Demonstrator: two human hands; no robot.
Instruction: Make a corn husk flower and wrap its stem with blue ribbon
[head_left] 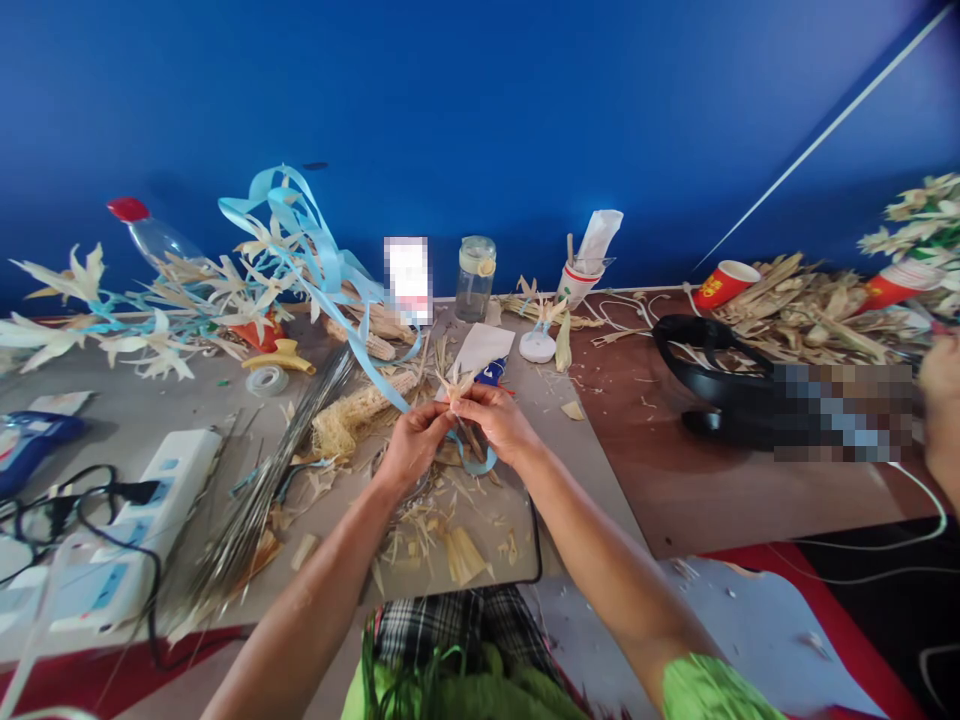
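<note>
A small flower of pale corn husk (455, 381) stands up between my fingertips in front of me. My right hand (496, 420) pinches its base. My left hand (412, 445) is closed against the same base, its fingertips meeting those of the right. Light blue ribbon (379, 378) comes down from a tangled heap at the back left to my left hand, and a loop of blue ribbon hangs below my fingers. Exactly what each fingertip presses on is partly hidden. Husk scraps (463, 555) lie on the table under my hands.
Left are a bundle of thin wires (289, 470), a corn cob (367, 408), a power strip (142, 530) and finished husk flowers (157, 345). Behind stand a glass jar (476, 280) and a paper cup (581, 283). Another person's hand (941, 400) is at far right, near a black object (720, 400).
</note>
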